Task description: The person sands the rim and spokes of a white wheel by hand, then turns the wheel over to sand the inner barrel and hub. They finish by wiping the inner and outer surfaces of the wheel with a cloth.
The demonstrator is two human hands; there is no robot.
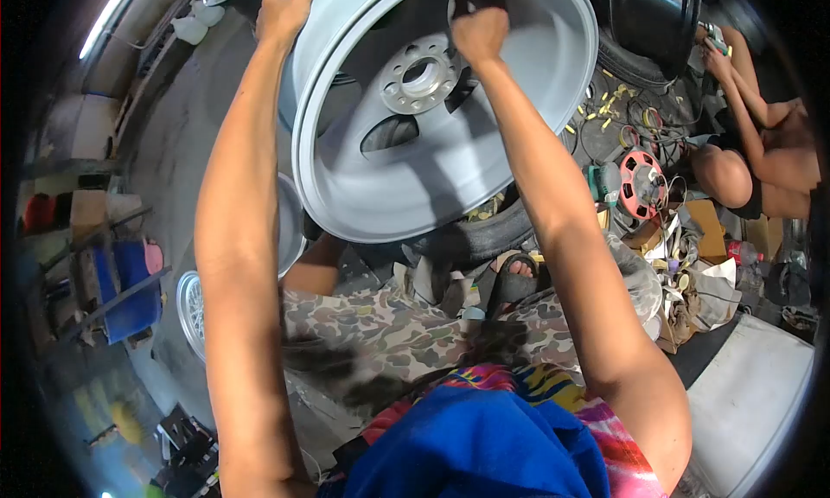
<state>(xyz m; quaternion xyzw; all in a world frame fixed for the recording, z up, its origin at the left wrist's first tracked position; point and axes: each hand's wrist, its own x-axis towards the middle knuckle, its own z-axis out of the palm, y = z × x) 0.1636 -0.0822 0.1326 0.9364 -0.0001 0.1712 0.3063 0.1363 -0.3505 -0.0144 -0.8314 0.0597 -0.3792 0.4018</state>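
A grey car wheel rim (363,187) is tilted up in front of me, its back side and hub hole toward me. My left hand (285,15) is closed on the rim's outer edge at the upper left. Inside the barrel, near the top of the wheel face, my right hand (481,33) is closed like a fist. A dark patch lies at its fingers; I cannot make out whether this is a held thing or a spoke opening. Below the rim lies a black tyre (471,239).
On the right, another person's hands (716,59) are at work near a dark wheel barrel (654,18). A red cable reel (641,184), cords and yellow bits lie on the floor. A white panel (750,403) stands lower right, a blue bin (128,290) left.
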